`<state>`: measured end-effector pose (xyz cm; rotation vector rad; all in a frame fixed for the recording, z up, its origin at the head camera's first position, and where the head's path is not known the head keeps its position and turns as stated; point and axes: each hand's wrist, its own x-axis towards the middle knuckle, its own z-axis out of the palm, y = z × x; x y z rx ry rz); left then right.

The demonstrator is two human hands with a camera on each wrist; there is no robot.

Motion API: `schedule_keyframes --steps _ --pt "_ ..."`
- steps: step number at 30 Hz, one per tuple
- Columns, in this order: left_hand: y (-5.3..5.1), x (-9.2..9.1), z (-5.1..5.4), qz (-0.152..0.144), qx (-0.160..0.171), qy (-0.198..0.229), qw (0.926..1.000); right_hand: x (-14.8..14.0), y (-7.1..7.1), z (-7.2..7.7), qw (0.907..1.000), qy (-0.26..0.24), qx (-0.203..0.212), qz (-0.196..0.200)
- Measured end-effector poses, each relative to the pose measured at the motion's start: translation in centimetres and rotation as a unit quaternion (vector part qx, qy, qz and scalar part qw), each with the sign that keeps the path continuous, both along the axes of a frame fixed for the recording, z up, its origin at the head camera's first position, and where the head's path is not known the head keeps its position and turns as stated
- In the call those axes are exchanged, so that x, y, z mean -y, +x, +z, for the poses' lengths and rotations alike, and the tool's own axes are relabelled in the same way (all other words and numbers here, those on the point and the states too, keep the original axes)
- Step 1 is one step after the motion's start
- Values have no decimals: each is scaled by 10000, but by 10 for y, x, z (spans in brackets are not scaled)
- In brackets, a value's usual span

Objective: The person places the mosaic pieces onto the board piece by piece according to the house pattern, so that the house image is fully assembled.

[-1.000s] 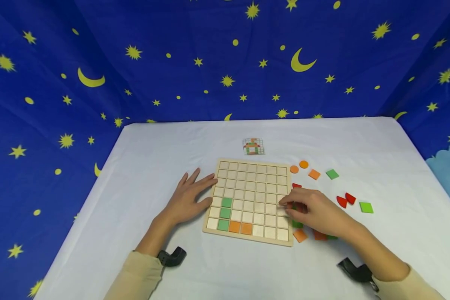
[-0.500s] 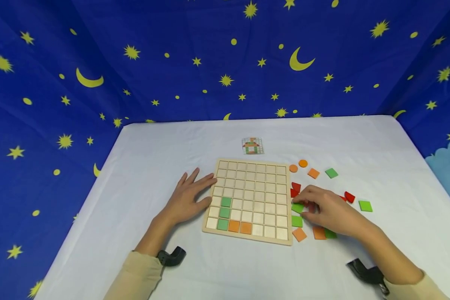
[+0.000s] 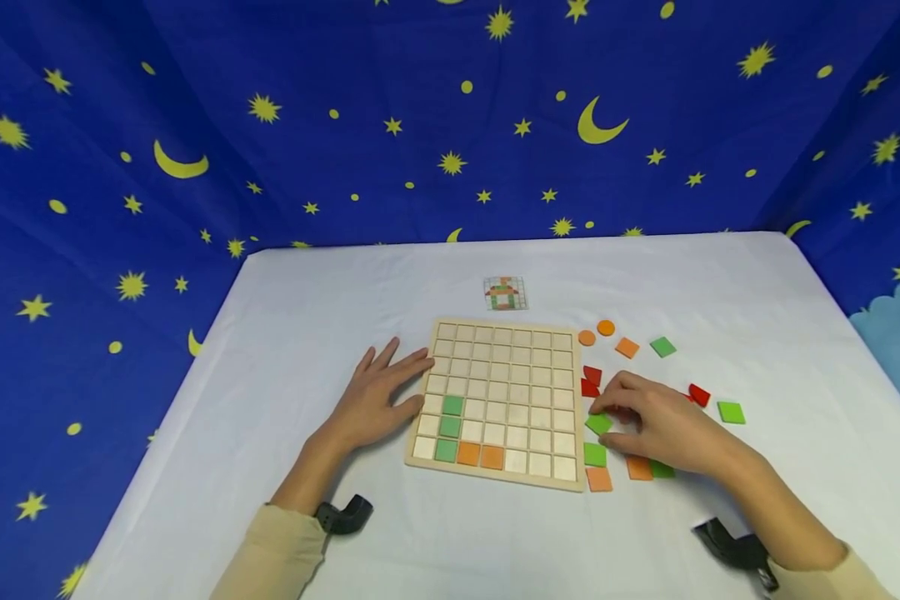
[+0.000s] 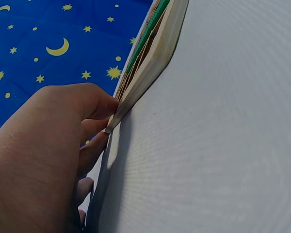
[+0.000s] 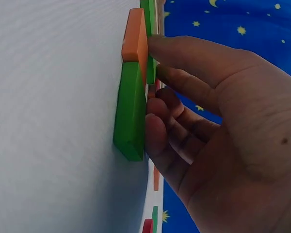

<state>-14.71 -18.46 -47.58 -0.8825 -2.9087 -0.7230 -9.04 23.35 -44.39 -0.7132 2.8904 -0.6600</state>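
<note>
On the white table lies a square wooden grid board (image 3: 495, 486) whose lower-left cells hold three green square tiles (image 3: 450, 426) in a column and two orange square tiles (image 3: 480, 454). My left hand (image 3: 375, 404) rests along the board's left edge, fingers spread; the left wrist view shows its thumb and fingers (image 4: 99, 104) touching the rim. Beside the right edge, my right hand (image 3: 656, 421) pinches a light green square tile (image 3: 598, 424) between thumb and index finger. The right wrist view shows its other fingers (image 5: 157, 133) curled, near an orange tile (image 5: 134, 36) and a green tile (image 5: 130, 111).
Loose pieces lie right of the board: red pieces (image 3: 591, 387), a light green tile (image 3: 595, 454), an orange tile (image 3: 599, 479), orange discs (image 3: 606, 327) and other squares. A printed pattern card (image 3: 506, 293) lies behind the board. A blue starry cloth (image 3: 450, 125) hangs behind.
My right hand has moved right from the board's edge to the loose tiles. The light green tile under its fingertips has turned, and the tiles just below have shifted slightly. The left hand stays put.
</note>
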Motion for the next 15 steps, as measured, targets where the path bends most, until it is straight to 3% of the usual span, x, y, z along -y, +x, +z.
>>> schedule_keyframes --steps 6,15 --pt "-2 -2 0 -41 -17 -26 10000 -2 0 0 9997 214 -82 -64" --pt "1 -1 3 -13 -39 -10 10000 -4 1 -4 9993 -81 -190 306"
